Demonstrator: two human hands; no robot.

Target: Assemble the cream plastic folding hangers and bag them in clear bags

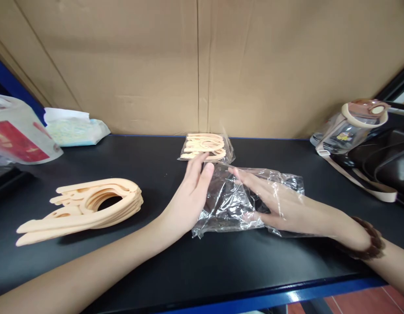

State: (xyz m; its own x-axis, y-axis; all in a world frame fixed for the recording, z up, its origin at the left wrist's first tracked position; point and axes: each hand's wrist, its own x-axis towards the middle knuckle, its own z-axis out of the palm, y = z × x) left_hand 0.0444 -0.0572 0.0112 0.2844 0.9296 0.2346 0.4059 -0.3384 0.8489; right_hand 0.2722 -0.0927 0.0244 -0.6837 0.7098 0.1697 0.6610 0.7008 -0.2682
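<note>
My left hand (190,196) rests edge-down on the black table (130,270), fingers straight and together, touching the left edge of a crumpled clear plastic bag (228,205). My right hand (280,205) is pushed inside that bag, fingers stretched flat, with the film draped over it. A beaded bracelet (368,240) is on my right wrist. Just beyond the fingertips lies a sealed clear packet of peach-coloured plastic pieces (205,147). To the left sits a loose stack of the same peach-coloured curved pieces (87,205).
A cardboard wall (202,65) closes the back of the table. At the left are a red-and-white pouch (15,139) and a pack of wipes (74,127). At the right lie a clear water bottle with strap (348,126) and a black bag (385,161).
</note>
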